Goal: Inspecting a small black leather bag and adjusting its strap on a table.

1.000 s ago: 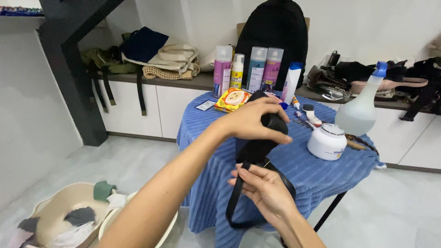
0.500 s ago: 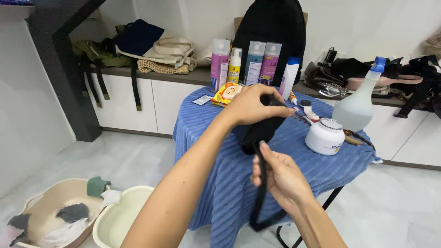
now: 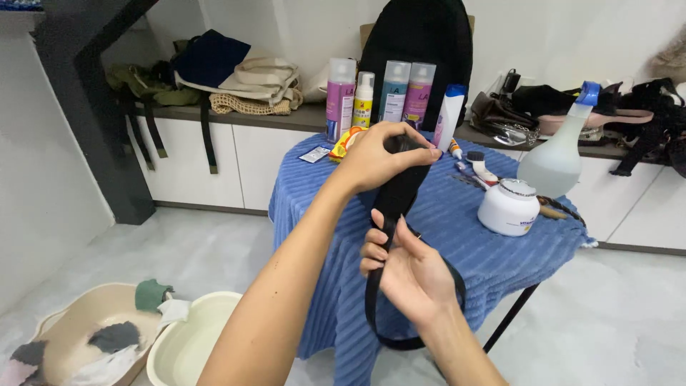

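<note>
Here the left hand point(image 3: 379, 161) has its grip clamped on a black strap point(image 3: 400, 196) above the blue-draped bench point(image 3: 457, 221); the right hand point(image 3: 407, 268) pinches it lower. Behind stand four spray cans point(image 3: 379, 96), purple, white, blue and pink.

Single view, from a camera worn on the person's head, angled forward and downward over both forearms. It sits close to the left hand point(image 3: 379, 159) and right hand point(image 3: 407, 268), which fill the centre foreground. Beyond them it faces the near edge of the blue-covered table point(image 3: 457, 236), at middle distance, and the counter point(image 3: 286, 118) along the far wall. The floor shows at lower left.
</note>
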